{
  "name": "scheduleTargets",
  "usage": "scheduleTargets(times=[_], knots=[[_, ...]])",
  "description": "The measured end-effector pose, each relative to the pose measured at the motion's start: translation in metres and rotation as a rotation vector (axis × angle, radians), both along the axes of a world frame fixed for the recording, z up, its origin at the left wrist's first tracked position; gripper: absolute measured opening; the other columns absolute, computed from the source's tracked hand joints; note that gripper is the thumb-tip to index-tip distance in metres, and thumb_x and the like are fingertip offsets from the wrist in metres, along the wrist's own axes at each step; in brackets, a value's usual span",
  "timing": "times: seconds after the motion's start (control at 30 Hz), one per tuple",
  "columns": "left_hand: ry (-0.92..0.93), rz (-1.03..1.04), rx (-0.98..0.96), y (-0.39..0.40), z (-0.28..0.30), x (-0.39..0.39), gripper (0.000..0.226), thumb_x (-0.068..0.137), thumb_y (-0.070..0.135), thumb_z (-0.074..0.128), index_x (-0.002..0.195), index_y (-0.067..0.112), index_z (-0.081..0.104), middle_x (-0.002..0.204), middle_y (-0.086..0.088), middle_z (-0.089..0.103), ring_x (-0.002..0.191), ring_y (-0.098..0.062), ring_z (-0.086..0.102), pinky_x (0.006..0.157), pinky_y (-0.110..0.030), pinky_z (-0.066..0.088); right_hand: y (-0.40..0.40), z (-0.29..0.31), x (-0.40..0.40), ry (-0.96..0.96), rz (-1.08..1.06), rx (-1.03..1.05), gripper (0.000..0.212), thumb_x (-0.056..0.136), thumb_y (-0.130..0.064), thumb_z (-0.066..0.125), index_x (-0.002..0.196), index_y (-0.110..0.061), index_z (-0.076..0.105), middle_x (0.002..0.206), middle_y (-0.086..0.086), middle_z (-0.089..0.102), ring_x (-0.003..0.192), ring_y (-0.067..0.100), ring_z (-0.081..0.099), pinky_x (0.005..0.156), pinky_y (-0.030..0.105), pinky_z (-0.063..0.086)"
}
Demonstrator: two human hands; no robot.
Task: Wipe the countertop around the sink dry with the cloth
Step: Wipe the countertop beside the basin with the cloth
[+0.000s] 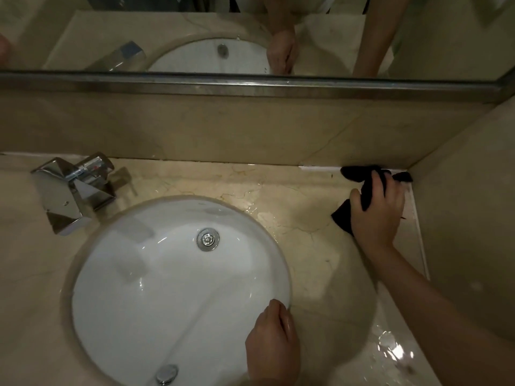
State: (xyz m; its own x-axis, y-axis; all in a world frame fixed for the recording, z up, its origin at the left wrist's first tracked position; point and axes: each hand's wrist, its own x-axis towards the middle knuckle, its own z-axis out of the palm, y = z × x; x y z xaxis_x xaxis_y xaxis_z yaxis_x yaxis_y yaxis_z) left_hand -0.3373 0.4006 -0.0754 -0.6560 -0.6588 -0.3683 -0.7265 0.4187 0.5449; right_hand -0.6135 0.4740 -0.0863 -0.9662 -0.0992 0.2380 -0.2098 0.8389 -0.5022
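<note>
Right hand (377, 210) gripping bunched black cloth (362, 190) in countertop (292, 196) back corner, left hand (271, 344) resting curled, empty, on sink (117, 274) rim

An angular chrome faucet (73, 190) stands at the back left; a steel-framed wall mirror (195, 37) hangs above.

Black cloth (365, 190) mostly covered by right hand (379, 213); only bunched ends show. Left hand (271, 344): fingertips hidden, wrist cut by bottom edge. Angular chrome tap (73, 190) motion-blurred. Beige marble worktop (278, 196) cut off left and bottom. Mirror (195, 32) reflection cropped at top.
</note>
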Motion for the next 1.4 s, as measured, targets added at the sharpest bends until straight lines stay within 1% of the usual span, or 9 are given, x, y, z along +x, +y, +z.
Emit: scheduleTargets(times=[0.17, 0.3, 0.47, 0.6, 0.73, 0.83, 1.03, 1.27, 1.4], knots=[[0.026, 0.022, 0.017, 0.000, 0.005, -0.001, 0.038, 0.080, 0.051, 0.011, 0.076, 0.027, 0.040, 0.065, 0.007, 0.046, 0.065, -0.014, 0.050, 0.063, -0.033, 0.045, -0.066, -0.001, 0.036, 0.008, 0.221, 0.017, 0.042, 0.099, -0.022, 0.053, 0.138, -0.008, 0.057, 0.145, 0.017, 0.051, 0.134, 0.036, 0.040, 0.116, 0.044, 0.029], [-0.007, 0.002, 0.017, 0.000, 0.007, -0.002, 0.040, 0.078, 0.052, 0.007, 0.079, 0.028, 0.040, 0.067, 0.010, 0.045, 0.071, -0.014, 0.053, 0.066, -0.031, 0.044, -0.131, -0.008, 0.062, 0.033, 0.412, 0.064, 0.037, 0.095, -0.014, 0.057, 0.130, -0.008, 0.064, 0.137, 0.017, 0.058, 0.125, 0.038, 0.051, 0.105, 0.050, 0.043], [-0.032, -0.012, 0.006, -0.002, 0.006, -0.002, 0.037, 0.082, 0.050, 0.010, 0.080, 0.028, 0.040, 0.068, 0.008, 0.048, 0.071, -0.012, 0.053, 0.065, -0.027, 0.042, -0.162, 0.003, 0.092, 0.040, 0.629, 0.169, 0.058, 0.074, -0.004, 0.078, 0.129, -0.018, 0.065, 0.129, 0.007, 0.062, 0.117, 0.034, 0.051, 0.097, 0.046, 0.050], [-0.061, 0.004, 0.013, -0.001, 0.007, -0.001, 0.020, 0.097, 0.032, 0.033, 0.079, 0.027, 0.038, 0.068, 0.002, 0.051, 0.066, -0.015, 0.047, 0.065, -0.031, 0.043, -0.121, 0.033, 0.105, -0.043, 0.526, -0.011, 0.032, 0.093, -0.017, 0.057, 0.124, -0.018, 0.066, 0.118, 0.004, 0.065, 0.099, 0.028, 0.059, 0.083, 0.041, 0.054], [-0.046, 0.040, 0.010, 0.001, 0.010, -0.001, 0.019, 0.098, 0.033, 0.034, 0.081, 0.030, 0.039, 0.066, 0.000, 0.052, 0.065, -0.016, 0.049, 0.066, -0.034, 0.046, -0.018, 0.066, 0.093, -0.090, 0.213, -0.137, 0.032, 0.101, -0.023, 0.048, 0.130, -0.025, 0.063, 0.132, -0.007, 0.058, 0.120, 0.015, 0.051, 0.096, 0.025, 0.040], [-0.041, 0.020, 0.002, 0.002, 0.009, 0.000, 0.019, 0.096, 0.036, 0.029, 0.081, 0.031, 0.038, 0.065, 0.001, 0.051, 0.066, -0.016, 0.051, 0.065, -0.035, 0.046, 0.058, 0.048, 0.063, -0.154, 0.027, -0.060, 0.035, 0.101, -0.026, 0.047, 0.133, -0.024, 0.060, 0.138, -0.003, 0.055, 0.128, 0.022, 0.048, 0.102, 0.027, 0.035], [-0.026, 0.028, -0.024, 0.003, 0.006, -0.001, 0.022, 0.095, 0.037, 0.027, 0.079, 0.029, 0.039, 0.064, 0.002, 0.050, 0.064, -0.016, 0.052, 0.064, -0.034, 0.047, 0.069, 0.009, 0.074, -0.115, 0.033, 0.012, 0.043, 0.099, -0.024, 0.043, 0.138, -0.011, 0.056, 0.150, 0.009, 0.041, 0.144, 0.031, 0.028, 0.118, 0.042, 0.026], [-0.046, 0.007, 0.001, 0.002, 0.011, -0.004, 0.022, 0.097, 0.034, 0.025, 0.082, 0.029, 0.040, 0.069, 0.002, 0.055, 0.066, -0.014, 0.052, 0.066, -0.034, 0.043, 0.001, 0.007, 0.130, -0.138, 0.265, 0.017, 0.050, 0.093, -0.041, 0.064, 0.138, -0.019, 0.059, 0.146, 0.010, 0.048, 0.140, 0.033, 0.037, 0.116, 0.045, 0.030], [-0.069, -0.002, -0.001, 0.001, 0.012, -0.003, 0.024, 0.098, 0.033, 0.024, 0.080, 0.025, 0.038, 0.067, 0.000, 0.054, 0.064, -0.017, 0.049, 0.064, -0.036, 0.040, -0.040, 0.008, 0.149, -0.092, 0.436, -0.065, 0.028, 0.094, -0.024, 0.059, 0.120, -0.019, 0.068, 0.127, 0.001, 0.060, 0.120, 0.024, 0.050, 0.101, 0.043, 0.045]])
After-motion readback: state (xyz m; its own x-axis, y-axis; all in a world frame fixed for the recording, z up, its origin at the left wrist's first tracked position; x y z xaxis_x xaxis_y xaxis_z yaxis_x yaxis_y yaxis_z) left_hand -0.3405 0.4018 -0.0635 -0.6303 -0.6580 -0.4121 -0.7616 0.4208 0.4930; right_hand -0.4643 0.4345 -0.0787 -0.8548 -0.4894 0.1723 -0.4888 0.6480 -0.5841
